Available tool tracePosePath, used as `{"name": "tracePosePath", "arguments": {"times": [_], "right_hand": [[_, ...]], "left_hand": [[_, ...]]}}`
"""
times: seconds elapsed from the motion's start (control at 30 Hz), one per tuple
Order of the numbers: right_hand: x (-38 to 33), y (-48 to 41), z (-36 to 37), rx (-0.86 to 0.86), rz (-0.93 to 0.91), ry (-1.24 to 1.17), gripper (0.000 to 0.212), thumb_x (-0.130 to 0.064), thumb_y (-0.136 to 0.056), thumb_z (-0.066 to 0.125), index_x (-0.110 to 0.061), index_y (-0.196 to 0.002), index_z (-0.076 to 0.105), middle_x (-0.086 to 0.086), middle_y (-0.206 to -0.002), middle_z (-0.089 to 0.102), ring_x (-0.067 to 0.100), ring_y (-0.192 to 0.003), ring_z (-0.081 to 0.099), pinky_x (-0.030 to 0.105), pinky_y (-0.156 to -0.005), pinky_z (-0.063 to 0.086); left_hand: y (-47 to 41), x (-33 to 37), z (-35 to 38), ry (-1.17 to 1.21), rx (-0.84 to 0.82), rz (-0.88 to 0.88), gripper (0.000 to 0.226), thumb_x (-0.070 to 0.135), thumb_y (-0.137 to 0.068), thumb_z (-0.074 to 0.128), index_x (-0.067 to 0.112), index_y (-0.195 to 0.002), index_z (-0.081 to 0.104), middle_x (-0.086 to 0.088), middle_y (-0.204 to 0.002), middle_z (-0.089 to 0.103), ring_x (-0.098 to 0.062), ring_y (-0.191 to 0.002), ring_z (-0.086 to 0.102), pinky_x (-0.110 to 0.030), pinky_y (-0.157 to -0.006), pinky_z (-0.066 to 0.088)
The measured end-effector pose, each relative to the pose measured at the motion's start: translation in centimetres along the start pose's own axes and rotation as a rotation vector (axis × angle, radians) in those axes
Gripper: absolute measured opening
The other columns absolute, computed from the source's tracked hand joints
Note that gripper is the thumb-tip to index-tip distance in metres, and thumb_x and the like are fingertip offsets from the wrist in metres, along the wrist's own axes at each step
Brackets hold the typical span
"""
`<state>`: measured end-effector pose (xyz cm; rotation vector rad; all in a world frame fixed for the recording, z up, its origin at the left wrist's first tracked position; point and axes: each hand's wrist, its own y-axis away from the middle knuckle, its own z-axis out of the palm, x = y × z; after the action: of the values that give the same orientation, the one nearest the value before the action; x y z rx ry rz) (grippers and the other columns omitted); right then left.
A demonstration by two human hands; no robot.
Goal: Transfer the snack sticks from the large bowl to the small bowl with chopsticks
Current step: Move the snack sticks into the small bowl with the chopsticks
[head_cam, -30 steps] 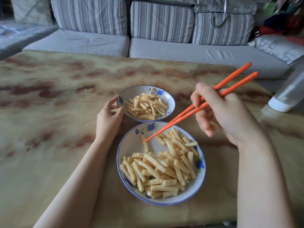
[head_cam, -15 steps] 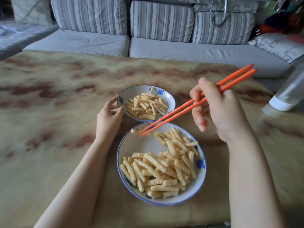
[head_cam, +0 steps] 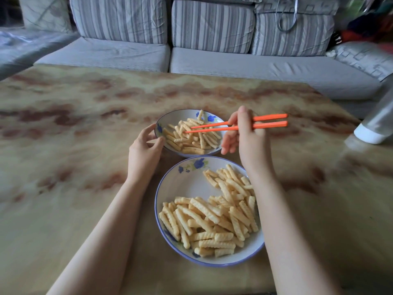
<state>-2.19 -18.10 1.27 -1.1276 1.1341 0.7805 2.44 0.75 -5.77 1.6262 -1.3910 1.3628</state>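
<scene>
A large white bowl (head_cam: 180, 188) with a blue rim sits near me, holding several ridged yellow snack sticks (head_cam: 214, 220). Just behind it stands a small bowl (head_cam: 176, 118) with blue flowers, also filled with snack sticks (head_cam: 191, 139). My left hand (head_cam: 144, 152) holds the small bowl's left rim between thumb and fingers. My right hand (head_cam: 244, 137) grips a pair of orange chopsticks (head_cam: 268, 121), whose tips lie over the small bowl's pile. Whether a stick sits between the tips is not clear.
Both bowls stand on a marbled yellow-brown table (head_cam: 74, 145). A silvery bottle with a white base (head_cam: 376, 126) is at the right edge. A grey striped sofa (head_cam: 212, 50) runs along the far side of the table.
My right hand carried the chopsticks, with a stick pinched at the tips, from the large bowl's far rim up and back over the small bowl. The left hand stayed on the small bowl.
</scene>
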Motion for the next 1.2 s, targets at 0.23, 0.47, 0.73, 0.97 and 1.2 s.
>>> {"name": "tracePosePath", "arguments": {"times": [0.23, 0.47, 0.73, 0.97, 1.2], "right_hand": [[-0.2, -0.1, -0.5, -0.004, -0.051, 0.005, 0.036, -0.023, -0.105, 0.033, -0.012, -0.074, 0.049, 0.004, -0.041, 0.053, 0.020, -0.035, 0.050, 0.023, -0.038, 0.032], [-3.2, 0.1, -3.4, 0.026, -0.021, -0.035, 0.040, -0.027, -0.103, 0.037, -0.014, -0.067, 0.049, 0.002, -0.037, 0.045, 0.018, -0.029, 0.038, 0.018, -0.036, 0.026], [-7.0, 1.7, -6.7, -0.180, 0.023, 0.211, 0.041, -0.029, -0.101, 0.039, -0.011, -0.065, 0.050, 0.005, -0.035, 0.039, 0.021, -0.029, 0.031, 0.015, -0.033, 0.025], [-7.0, 2.1, -6.5, -0.271, 0.047, 0.318, 0.040, -0.030, -0.100, 0.041, -0.010, -0.068, 0.051, 0.010, -0.038, 0.040, 0.022, -0.032, 0.032, 0.016, -0.034, 0.027], [-6.2, 1.9, -5.7, -0.225, 0.046, 0.305, 0.044, -0.035, -0.101, 0.040, -0.010, -0.065, 0.050, 0.010, -0.038, 0.040, 0.022, -0.031, 0.033, 0.017, -0.035, 0.028]], "left_hand": [[0.0, 0.1, 0.0, -0.009, 0.001, -0.003, 0.039, 0.017, -0.090, 0.058, 0.026, -0.129, 0.058, 0.006, -0.100, 0.065, 0.014, -0.060, 0.058, 0.002, -0.057, 0.039], [0.0, 0.0, 0.0, 0.005, -0.008, -0.014, 0.041, 0.020, -0.089, 0.058, 0.028, -0.129, 0.059, 0.003, -0.106, 0.069, -0.016, -0.089, 0.067, -0.026, -0.083, 0.050], [0.0, -0.1, 0.1, -0.005, -0.012, -0.017, 0.041, 0.020, -0.088, 0.058, 0.029, -0.128, 0.059, 0.004, -0.104, 0.069, -0.016, -0.078, 0.066, -0.021, -0.069, 0.047], [-0.1, -0.3, 0.0, -0.009, -0.014, -0.019, 0.041, 0.020, -0.088, 0.058, 0.029, -0.128, 0.059, 0.003, -0.103, 0.069, -0.016, -0.074, 0.067, -0.024, -0.073, 0.051], [-0.2, -0.3, 0.1, 0.006, -0.015, -0.017, 0.042, 0.021, -0.087, 0.057, 0.029, -0.128, 0.059, 0.002, -0.103, 0.070, -0.016, -0.072, 0.067, -0.029, -0.077, 0.053]]}}
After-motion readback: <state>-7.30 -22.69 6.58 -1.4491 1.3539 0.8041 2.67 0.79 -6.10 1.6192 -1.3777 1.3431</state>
